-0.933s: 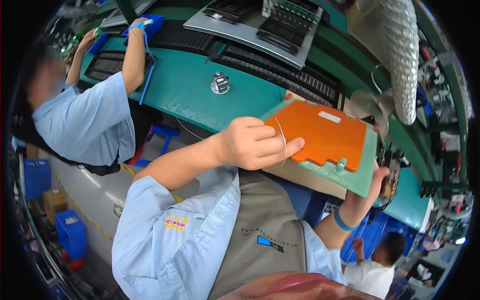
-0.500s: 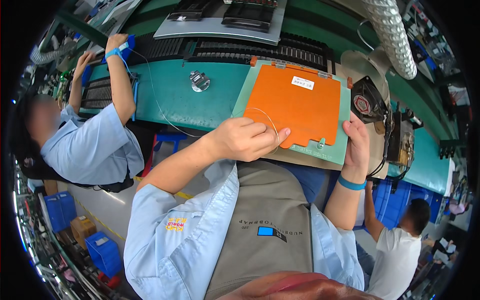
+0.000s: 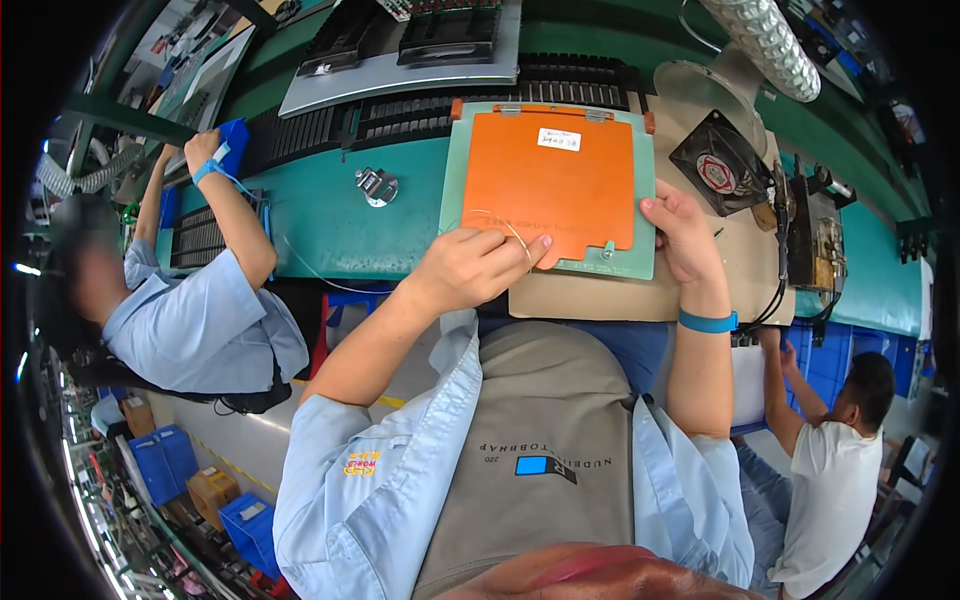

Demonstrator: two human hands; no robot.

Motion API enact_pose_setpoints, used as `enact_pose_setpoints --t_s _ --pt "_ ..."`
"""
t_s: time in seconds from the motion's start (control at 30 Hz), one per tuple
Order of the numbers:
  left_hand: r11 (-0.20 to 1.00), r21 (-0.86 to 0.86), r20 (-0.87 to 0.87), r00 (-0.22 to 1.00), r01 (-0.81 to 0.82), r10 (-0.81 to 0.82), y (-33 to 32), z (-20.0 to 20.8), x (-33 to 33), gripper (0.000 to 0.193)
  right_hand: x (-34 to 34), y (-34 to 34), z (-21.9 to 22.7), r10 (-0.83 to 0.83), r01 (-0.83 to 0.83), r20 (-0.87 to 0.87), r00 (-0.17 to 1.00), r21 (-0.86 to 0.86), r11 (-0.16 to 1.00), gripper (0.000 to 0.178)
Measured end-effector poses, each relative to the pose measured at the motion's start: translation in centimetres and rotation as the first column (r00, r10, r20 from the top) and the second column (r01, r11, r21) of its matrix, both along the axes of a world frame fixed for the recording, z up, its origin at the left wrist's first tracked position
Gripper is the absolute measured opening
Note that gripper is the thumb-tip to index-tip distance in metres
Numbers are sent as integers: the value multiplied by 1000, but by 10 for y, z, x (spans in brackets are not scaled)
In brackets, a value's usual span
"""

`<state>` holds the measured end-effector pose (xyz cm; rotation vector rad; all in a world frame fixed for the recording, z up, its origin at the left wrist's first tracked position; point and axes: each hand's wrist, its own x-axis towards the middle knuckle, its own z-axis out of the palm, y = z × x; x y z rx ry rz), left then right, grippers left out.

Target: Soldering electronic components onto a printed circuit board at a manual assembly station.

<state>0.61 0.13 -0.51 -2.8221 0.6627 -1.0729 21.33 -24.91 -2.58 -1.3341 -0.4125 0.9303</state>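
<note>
A green flat fixture [image 3: 453,190] with a hinged orange lid [image 3: 548,195] is tilted up in front of me. The lid carries a white label, hinges along its far edge and a small knob near the close edge. My left hand [image 3: 478,264] is closed at the fixture's near left corner, its thumb on the orange lid. A thin pale wire [image 3: 512,229] loops over the fingers, pinched in that hand; its end is hidden. My right hand [image 3: 687,232], with a blue wristband, grips the fixture's right edge, thumb on top and fingers behind.
A brown board [image 3: 735,270] lies on the green bench. A black fan [image 3: 718,165] stands right, beside cables and equipment. A small metal counter [image 3: 376,186] sits left. Black trays [image 3: 415,120] line the back. One co-worker [image 3: 190,300] works left, another [image 3: 835,460] sits right.
The fixture and both hands appear further left and slightly higher, as the whole view has shifted. My right hand sits higher along the fixture's right edge. My left hand keeps its pinch.
</note>
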Motion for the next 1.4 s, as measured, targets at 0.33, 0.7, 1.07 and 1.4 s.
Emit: enact_pose_setpoints --t_s 0.33,0.7,1.07,1.4 --pt "1000 25 -13 1000 -11 11 5 23 1 29 -8 22 29 41 275 534 844 -498 822 38" --pt "1000 -4 -31 1000 1 -1 2 34 1 28 33 57 7 -12 338 824 566 -218 916 67" --pt "995 -61 -126 990 -75 67 -4 20 -8 28 35 71 14 188 312 806 561 -416 854 63" --pt "979 -160 -258 962 -129 85 -13 -1 -13 30 -2 47 16 55 309 812 581 -282 908 54"
